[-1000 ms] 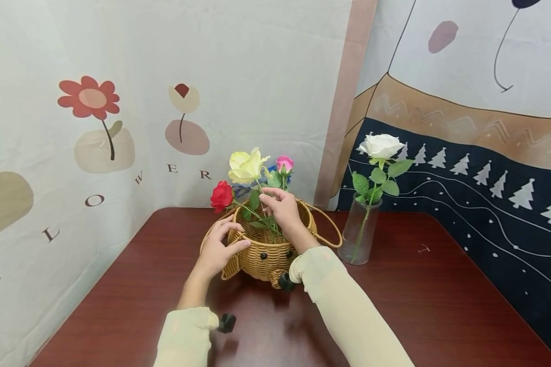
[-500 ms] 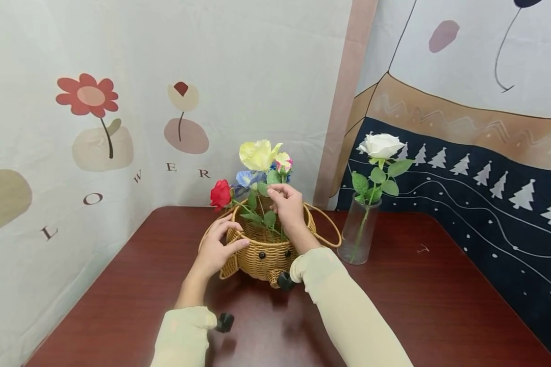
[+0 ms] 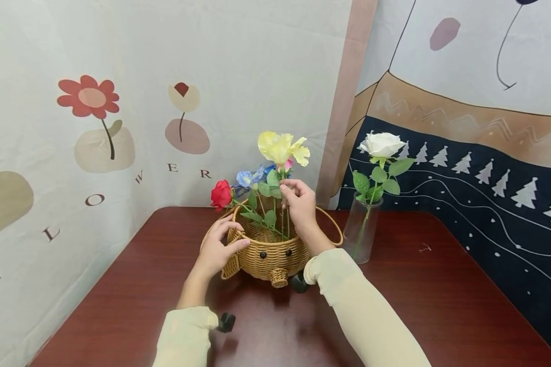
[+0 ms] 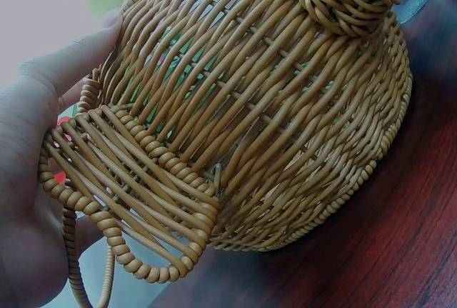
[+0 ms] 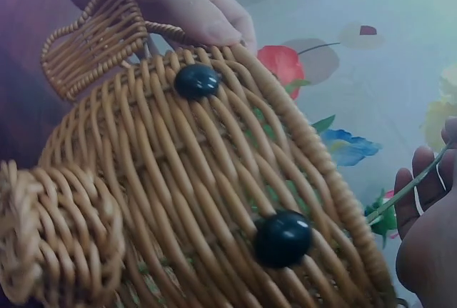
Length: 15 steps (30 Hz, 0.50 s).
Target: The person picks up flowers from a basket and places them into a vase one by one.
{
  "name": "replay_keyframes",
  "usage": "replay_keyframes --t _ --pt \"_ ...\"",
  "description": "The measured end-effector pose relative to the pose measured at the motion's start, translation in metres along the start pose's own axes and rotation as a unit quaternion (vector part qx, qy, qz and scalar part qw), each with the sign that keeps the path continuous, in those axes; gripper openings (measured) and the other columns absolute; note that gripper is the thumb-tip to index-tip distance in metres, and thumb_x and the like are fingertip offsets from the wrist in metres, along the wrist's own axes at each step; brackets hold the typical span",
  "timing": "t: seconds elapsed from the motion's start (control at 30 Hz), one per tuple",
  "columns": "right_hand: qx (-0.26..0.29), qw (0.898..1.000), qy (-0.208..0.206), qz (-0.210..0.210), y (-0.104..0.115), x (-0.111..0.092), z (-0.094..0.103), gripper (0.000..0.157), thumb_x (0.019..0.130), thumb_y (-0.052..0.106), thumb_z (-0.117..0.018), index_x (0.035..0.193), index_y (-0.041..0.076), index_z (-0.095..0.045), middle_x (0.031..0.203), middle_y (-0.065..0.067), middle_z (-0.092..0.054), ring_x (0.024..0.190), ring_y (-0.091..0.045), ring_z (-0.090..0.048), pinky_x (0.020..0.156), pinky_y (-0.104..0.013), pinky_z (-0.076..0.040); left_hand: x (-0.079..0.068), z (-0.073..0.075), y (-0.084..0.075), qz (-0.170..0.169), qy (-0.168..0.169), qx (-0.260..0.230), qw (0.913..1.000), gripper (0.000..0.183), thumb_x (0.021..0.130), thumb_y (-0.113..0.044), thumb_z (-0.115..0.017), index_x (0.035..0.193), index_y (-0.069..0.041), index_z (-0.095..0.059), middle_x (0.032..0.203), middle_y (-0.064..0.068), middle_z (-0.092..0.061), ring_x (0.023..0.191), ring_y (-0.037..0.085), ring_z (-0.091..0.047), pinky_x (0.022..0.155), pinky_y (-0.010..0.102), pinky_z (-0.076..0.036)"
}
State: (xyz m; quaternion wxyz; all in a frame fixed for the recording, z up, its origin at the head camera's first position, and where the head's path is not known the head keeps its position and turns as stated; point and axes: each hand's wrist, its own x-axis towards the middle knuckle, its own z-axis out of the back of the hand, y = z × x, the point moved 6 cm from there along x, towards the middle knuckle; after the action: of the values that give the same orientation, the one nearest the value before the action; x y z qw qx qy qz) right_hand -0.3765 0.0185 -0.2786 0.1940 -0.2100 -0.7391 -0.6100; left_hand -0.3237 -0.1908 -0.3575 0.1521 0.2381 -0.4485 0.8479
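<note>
A wicker basket (image 3: 252, 265) with an animal face, black button eyes and a woven snout stands on the table. My left hand (image 3: 218, 250) holds its left rim beside the woven ear (image 4: 136, 194), thumb (image 4: 75, 54) on the near side. Above the opening, my right hand (image 3: 300, 204) pinches the stem (image 5: 428, 172) of a yellow flower (image 3: 273, 147), whose bloom stands upright over the basket. A red rose (image 3: 221, 194) leans out over the left rim. Blue flowers (image 3: 249, 177) stand behind it, and a pink rose (image 3: 288, 164) is mostly hidden behind the yellow bloom.
Right of the basket, a clear vase (image 3: 361, 237) holds a white rose (image 3: 382, 145). The basket's looped handle (image 3: 332, 224) sticks out toward the vase. Printed cloth (image 3: 257, 66) hangs behind the dark red table (image 3: 408, 295).
My right hand has moved right with the yellow flower, whose bloom shifted right and slightly up, uncovering the blue flowers and covering much of the pink rose. My left hand stays on the basket.
</note>
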Motion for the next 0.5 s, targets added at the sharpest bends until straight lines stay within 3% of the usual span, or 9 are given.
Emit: replay_keyframes --t 0.17,0.33,0.5 --pt "-0.018 0.999 0.004 0.026 0.017 -0.001 0.006 0.012 0.082 0.005 -0.056 0.092 -0.002 -0.061 0.052 -0.015 -0.040 0.046 -0.034 -0.045 0.048 -0.038 -0.043 0.000 0.000 0.000 0.003 0.003 -0.003 1.0000 0.035 0.067 -0.043 -0.070 0.090 -0.020 -0.057 0.129 0.001 -0.040 0.119 0.020 -0.033 0.091 0.041 -0.031" --pt "-0.022 0.999 0.002 0.047 0.027 0.000 0.013 0.014 0.082 0.004 -0.056 0.094 -0.004 -0.060 0.051 -0.012 -0.041 0.043 -0.021 -0.046 0.048 -0.039 -0.044 0.000 -0.001 -0.001 0.003 0.004 -0.004 1.0000 0.032 0.067 -0.043 -0.070 0.089 -0.022 -0.057 0.128 0.001 -0.040 0.119 0.020 -0.033 0.090 0.041 -0.032" --pt "-0.013 0.998 -0.008 0.061 0.031 0.002 0.023 0.015 0.082 0.007 -0.057 0.094 -0.001 -0.062 0.053 -0.013 -0.041 0.046 -0.026 -0.047 0.047 -0.037 -0.044 -0.001 0.000 0.001 0.006 0.000 0.003 1.0000 0.034 0.066 -0.043 -0.070 0.089 -0.021 -0.058 0.129 0.001 -0.041 0.119 0.019 -0.034 0.090 0.040 -0.033"
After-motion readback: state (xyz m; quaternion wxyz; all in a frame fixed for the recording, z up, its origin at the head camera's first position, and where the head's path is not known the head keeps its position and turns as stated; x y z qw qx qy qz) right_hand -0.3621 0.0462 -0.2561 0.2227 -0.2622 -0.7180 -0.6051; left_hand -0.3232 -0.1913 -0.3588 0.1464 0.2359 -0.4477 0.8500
